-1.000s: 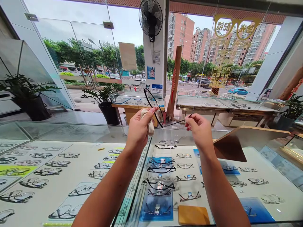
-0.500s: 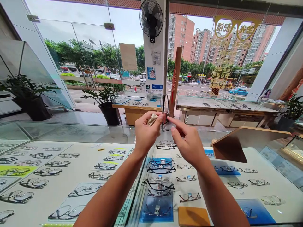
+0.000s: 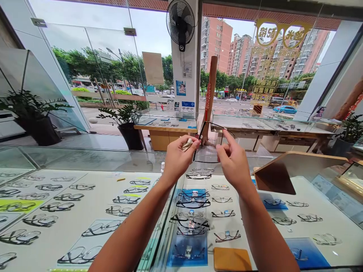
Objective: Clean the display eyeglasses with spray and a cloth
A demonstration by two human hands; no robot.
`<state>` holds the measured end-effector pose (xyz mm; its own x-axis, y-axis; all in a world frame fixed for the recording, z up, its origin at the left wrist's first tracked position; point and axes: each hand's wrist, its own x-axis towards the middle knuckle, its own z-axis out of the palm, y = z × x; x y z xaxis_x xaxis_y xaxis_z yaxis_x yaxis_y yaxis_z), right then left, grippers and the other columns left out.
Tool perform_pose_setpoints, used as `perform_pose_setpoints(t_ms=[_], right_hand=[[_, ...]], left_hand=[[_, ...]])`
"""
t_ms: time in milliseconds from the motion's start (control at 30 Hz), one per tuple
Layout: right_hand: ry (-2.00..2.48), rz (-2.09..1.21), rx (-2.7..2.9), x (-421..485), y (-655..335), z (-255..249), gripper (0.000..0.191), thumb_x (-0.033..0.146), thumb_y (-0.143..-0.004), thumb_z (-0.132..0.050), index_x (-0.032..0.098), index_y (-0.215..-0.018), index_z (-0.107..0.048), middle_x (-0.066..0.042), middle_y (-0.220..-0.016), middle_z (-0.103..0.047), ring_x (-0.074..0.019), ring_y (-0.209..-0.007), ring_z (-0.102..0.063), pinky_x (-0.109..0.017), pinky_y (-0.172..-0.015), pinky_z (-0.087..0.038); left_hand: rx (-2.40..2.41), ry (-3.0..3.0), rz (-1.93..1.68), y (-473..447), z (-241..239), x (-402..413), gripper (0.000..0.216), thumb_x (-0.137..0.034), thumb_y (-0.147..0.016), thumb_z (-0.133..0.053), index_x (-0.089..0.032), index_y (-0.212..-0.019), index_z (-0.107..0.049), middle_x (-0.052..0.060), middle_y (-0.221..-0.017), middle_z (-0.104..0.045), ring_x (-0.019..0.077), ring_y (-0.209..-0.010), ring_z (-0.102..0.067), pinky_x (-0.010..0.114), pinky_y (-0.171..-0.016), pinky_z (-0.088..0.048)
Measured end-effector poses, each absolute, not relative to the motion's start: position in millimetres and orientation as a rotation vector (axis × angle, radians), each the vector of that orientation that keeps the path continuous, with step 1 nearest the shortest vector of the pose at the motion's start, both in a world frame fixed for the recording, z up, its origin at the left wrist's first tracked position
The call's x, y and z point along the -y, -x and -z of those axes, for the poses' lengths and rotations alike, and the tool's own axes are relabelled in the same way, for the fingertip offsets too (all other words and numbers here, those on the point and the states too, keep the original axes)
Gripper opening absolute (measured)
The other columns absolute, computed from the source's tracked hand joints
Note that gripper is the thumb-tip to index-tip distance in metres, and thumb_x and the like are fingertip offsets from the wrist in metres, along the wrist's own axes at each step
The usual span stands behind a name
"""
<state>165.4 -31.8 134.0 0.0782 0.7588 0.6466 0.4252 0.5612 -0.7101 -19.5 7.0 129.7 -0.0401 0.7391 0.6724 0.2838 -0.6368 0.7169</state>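
Above the glass counter, my left hand is closed on a pair of dark thin-rimmed eyeglasses, gripping the front with thumb and fingers. A bunched pale cloth is tucked in the same hand. The glasses are turned on edge, their temples pointing right, one above the other. On the right, my right hand has its index finger stretched out at the upper temple and the other fingers bent. Its thumb side is near the lower temple, whose end is hidden. I see no firm grip in that hand.
Rows of eyeglasses lie inside the glass display counter below. A brown tilted board stands at the right, and a tan case lies at the front. A small white bottle is beside my left wrist.
The glasses have turned from nearly edge-on, and their temples now extend to the right. My right hand has moved right, away from my left, its index finger now raised.
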Motion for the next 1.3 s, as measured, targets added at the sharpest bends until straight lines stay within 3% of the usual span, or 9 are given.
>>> perform_pose_setpoints(t_ms=[233,333,467,600,733,900,1033,1200,1300], right_hand=[[0.951,-0.396,1.480,24.9,-172.5,-134.6,0.067,0.035,-0.098,-0.058,0.014,-0.161,-0.047,0.007,-0.063,-0.051,-0.0166,-0.064,-0.051,-0.034,-0.068,-0.046],[1.010,-0.366,1.533,24.4,-170.7,-135.1,0.056,0.036,-0.098,-0.060,0.017,-0.151,-0.059,0.005,-0.067,-0.058,-0.0163,-0.064,-0.054,-0.034,-0.069,-0.047],[1.122,-0.358,1.749,21.1,-164.4,-131.0,0.043,0.037,-0.094,-0.067,0.019,-0.132,-0.071,-0.007,-0.102,-0.076,-0.0222,-0.088,-0.067,-0.038,-0.079,-0.052],[1.078,-0.362,1.808,15.6,-155.9,-122.9,0.040,0.036,-0.096,-0.066,0.021,-0.133,-0.071,-0.013,-0.131,-0.073,-0.0293,-0.116,-0.068,-0.044,-0.093,-0.054],[1.028,-0.388,1.788,14.5,-151.6,-120.5,0.038,0.035,-0.097,-0.064,0.018,-0.129,-0.073,-0.013,-0.126,-0.077,-0.0300,-0.117,-0.070,-0.049,-0.101,-0.053],[0.900,-0.436,1.731,24.0,-147.0,-125.2,0.038,0.033,-0.097,-0.063,0.018,-0.131,-0.072,-0.011,-0.128,-0.077,-0.0272,-0.111,-0.073,-0.045,-0.100,-0.055],[0.898,-0.340,1.683,34.0,-141.2,-127.9,0.036,0.038,-0.102,-0.058,0.019,-0.128,-0.073,-0.012,-0.126,-0.077,-0.0276,-0.110,-0.073,-0.043,-0.098,-0.056],[0.950,-0.252,1.733,38.9,-142.7,-114.3,0.038,0.042,-0.108,-0.048,0.019,-0.126,-0.074,-0.013,-0.122,-0.077,-0.0287,-0.111,-0.071,-0.042,-0.096,-0.053],[0.983,-0.255,1.766,37.7,-153.6,-89.4,0.038,0.042,-0.110,-0.044,0.023,-0.119,-0.076,-0.011,-0.118,-0.078,-0.0278,-0.110,-0.070,-0.040,-0.093,-0.051]], left_hand=[[-1.120,-2.005,-1.624,19.6,-125.8,-10.8,0.025,-0.044,-0.094,-0.072,-0.019,-0.092,-0.076,0.002,-0.081,-0.073,0.0158,-0.072,-0.060,0.026,-0.066,-0.042],[-1.094,-1.971,-1.663,19.0,-126.6,-10.8,0.023,-0.041,-0.094,-0.072,-0.019,-0.090,-0.077,0.002,-0.081,-0.073,0.0157,-0.072,-0.060,0.026,-0.067,-0.043],[-1.055,-1.915,-1.663,15.9,-128.1,-8.0,0.023,-0.041,-0.092,-0.074,-0.018,-0.088,-0.077,0.001,-0.078,-0.071,0.0150,-0.069,-0.058,0.027,-0.066,-0.043],[-0.997,-1.848,-1.595,11.2,-128.6,-4.1,0.027,-0.045,-0.089,-0.078,-0.018,-0.088,-0.078,0.002,-0.077,-0.071,0.0154,-0.069,-0.059,0.027,-0.064,-0.045],[-0.917,-1.752,-1.536,9.9,-129.8,-1.6,0.032,-0.049,-0.085,-0.082,-0.017,-0.090,-0.080,0.003,-0.079,-0.073,0.0151,-0.069,-0.061,0.026,-0.063,-0.046],[-0.883,-1.730,-1.571,13.6,-136.1,10.0,0.033,-0.050,-0.085,-0.083,-0.017,-0.090,-0.081,0.004,-0.081,-0.076,0.0154,-0.070,-0.062,0.027,-0.065,-0.048],[-0.874,-1.787,-1.593,12.7,-138.9,27.2,0.037,-0.053,-0.091,-0.076,-0.017,-0.097,-0.083,0.007,-0.090,-0.079,0.0173,-0.077,-0.065,0.028,-0.070,-0.051],[-1.017,-1.833,-1.607,17.6,-119.7,50.8,0.043,-0.053,-0.099,-0.063,-0.020,-0.121,-0.080,0.007,-0.094,-0.077,0.0197,-0.084,-0.068,0.029,-0.074,-0.052],[-1.207,-1.802,-1.631,42.0,-93.5,57.2,0.042,-0.054,-0.100,-0.059,-0.020,-0.117,-0.079,0.007,-0.100,-0.076,0.0203,-0.088,-0.067,0.030,-0.079,-0.051]])
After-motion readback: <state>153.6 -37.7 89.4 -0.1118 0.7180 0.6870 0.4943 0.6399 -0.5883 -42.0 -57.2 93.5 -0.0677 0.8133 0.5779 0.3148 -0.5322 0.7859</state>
